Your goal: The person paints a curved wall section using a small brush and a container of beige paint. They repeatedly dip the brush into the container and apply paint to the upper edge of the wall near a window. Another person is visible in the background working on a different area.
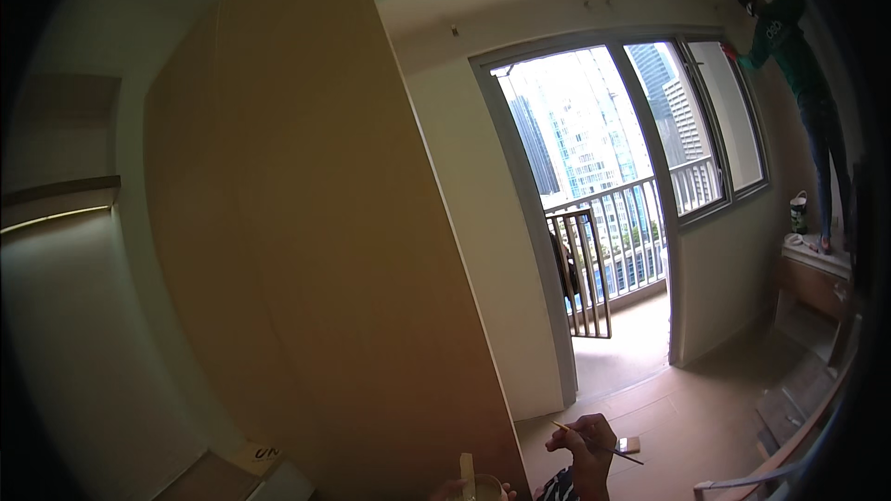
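Observation:
At the lower edge my left hand (pixel 449 491) is wrapped round a small round tub (pixel 492 490), mostly cut off by the frame. A flat pale stick (pixel 467 475) stands up out of it or against it; I cannot tell which. To its right, my raised right hand (pixel 590 443) is closed on a thin paintbrush (pixel 619 453), its dark handle slanting down to the right and its light tip pointing up left. A small pale rectangular thing (pixel 629 445) shows just beyond the hand. A tall brown panel (pixel 316 223) rises close in front of both hands.
Beyond the panel, an open balcony door (pixel 603 213) shows a railing and tall buildings. At far right another person (pixel 798 65) stands on a raised bench (pixel 817 255), reaching to the window, near a bucket (pixel 798 211). Boards (pixel 789 408) lie at lower right; a box (pixel 255 455) sits lower left.

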The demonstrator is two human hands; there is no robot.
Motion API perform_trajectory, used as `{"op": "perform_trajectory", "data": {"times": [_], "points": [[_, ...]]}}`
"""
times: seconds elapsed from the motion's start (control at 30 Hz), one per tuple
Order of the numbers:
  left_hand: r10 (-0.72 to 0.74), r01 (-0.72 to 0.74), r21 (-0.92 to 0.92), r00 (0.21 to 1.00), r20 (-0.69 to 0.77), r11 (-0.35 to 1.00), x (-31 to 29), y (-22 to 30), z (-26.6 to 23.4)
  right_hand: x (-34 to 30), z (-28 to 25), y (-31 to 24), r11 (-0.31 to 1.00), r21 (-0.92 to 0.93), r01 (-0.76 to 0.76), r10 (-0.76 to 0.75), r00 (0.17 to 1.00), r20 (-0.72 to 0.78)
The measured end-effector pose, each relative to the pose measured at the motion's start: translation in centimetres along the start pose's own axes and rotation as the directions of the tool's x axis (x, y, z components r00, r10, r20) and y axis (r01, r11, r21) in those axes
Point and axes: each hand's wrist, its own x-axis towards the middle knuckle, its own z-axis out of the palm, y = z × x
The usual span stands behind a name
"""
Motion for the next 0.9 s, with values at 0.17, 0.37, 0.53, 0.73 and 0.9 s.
{"op": "perform_trajectory", "data": {"times": [0.17,0.37,0.53,0.73,0.9], "points": [[-0.04,0.041,-0.064,0.999,0.012,0.997,0.9,-0.3,0.4,-0.2,-1.0,0.0,1.0,0.026,0.018,-0.016,0.998,-0.062],[-0.077,0.083,-0.136,0.996,0.045,0.987,1.8,-1.1,-0.2,-0.1,-2.8,0.4,0.999,-0.007,0.039,-0.04,0.993,-0.111],[-0.093,0.095,-0.137,0.995,0.02,0.986,1.9,-0.8,0.7,-0.3,-3.4,1.1,1.0,0.002,0.023,-0.022,0.99,-0.14],[-0.077,0.083,-0.175,0.996,0.043,0.981,2.3,-0.6,-0.3,-0.3,-4.6,2.0,0.998,-0.056,-0.023,0.024,0.999,0.024],[-0.064,0.068,-0.205,0.998,0.026,0.976,2.2,-0.7,-1.2,0.0,-2.2,2.2,0.999,0.021,0.028,-0.025,0.993,-0.119]]}}
